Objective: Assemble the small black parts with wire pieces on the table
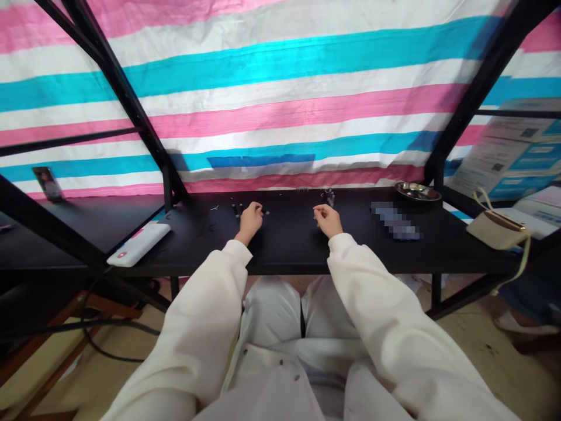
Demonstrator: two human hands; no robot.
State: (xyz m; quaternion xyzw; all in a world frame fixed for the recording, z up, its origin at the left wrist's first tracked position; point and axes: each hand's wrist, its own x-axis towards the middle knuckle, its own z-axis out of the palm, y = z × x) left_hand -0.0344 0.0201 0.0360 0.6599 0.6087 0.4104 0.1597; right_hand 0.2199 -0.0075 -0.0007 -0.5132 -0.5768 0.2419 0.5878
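Note:
My left hand is over the black table, fingers curled together. A small dark cylinder with a pale end sticks out at its fingertips. Just left of that hand stand a few similar small dark cylinders with light tops. My right hand is closed in a pinch, thumb against fingers, and whatever it holds is too small to make out. Right behind it is a cluster of small grey pieces. The two hands are apart, with bare tabletop between them.
A white power strip lies at the left. On the right are a shiny metal dish, a blurred-out bluish object and a beige pouch. Thin white scraps lie about. Black frame posts and a striped sheet bound the back.

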